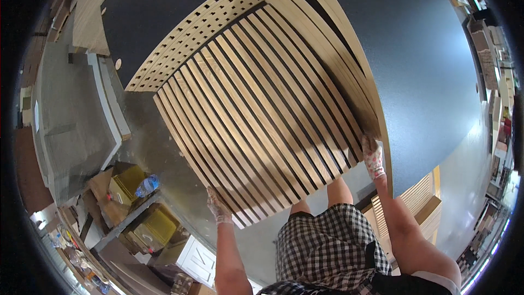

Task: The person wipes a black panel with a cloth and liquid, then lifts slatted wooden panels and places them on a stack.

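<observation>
I hold a slatted wooden panel, light strips with dark gaps between them, tilted in front of me. My left hand, in a thin patterned glove, is closed on its near left edge. At the near right corner my right hand, in a white spotted glove, is closed on the panel's edge; its fingertips are partly hidden. Along the panel's far edge stands a wooden strip with rows of dark notches. Grooved wooden boards run along its right side.
A dark flat surface spreads on the right. Low at left are boxes with yellow bins and a plastic bottle. A grey wrapped stack stands at far left. Another slatted piece is behind my right forearm.
</observation>
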### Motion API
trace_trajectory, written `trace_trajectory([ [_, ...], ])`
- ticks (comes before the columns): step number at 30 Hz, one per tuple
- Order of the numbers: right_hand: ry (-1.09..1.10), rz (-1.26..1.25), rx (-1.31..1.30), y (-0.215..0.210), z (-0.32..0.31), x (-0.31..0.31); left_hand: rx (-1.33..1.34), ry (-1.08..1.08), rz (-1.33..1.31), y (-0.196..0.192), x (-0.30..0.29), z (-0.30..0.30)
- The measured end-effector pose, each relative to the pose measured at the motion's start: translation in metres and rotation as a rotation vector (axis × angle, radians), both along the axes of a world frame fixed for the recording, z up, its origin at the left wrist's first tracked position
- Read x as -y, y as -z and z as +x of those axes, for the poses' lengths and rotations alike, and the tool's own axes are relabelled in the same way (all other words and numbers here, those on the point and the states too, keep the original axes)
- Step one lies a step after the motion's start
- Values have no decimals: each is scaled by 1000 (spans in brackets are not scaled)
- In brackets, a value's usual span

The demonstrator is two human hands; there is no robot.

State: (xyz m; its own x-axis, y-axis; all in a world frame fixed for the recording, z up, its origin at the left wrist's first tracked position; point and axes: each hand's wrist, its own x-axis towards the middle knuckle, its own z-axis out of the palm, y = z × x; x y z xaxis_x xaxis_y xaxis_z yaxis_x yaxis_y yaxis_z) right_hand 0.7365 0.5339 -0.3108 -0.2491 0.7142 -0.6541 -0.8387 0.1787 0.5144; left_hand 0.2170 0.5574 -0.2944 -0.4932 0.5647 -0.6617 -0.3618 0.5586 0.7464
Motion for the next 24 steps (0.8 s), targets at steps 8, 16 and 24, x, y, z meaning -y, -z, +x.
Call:
trace_trajectory([
  [8,-853,-399,1134,-43,-107,11,25,-75,-95,12,-17,17],
  [16,-911,-434,1226,-20,-99,-12,-808,1097,-475,-19,-62,11],
  [24,-1034,-371,1081,-11,-121,-22,-1007,826,-256,-17,-59,18],
])
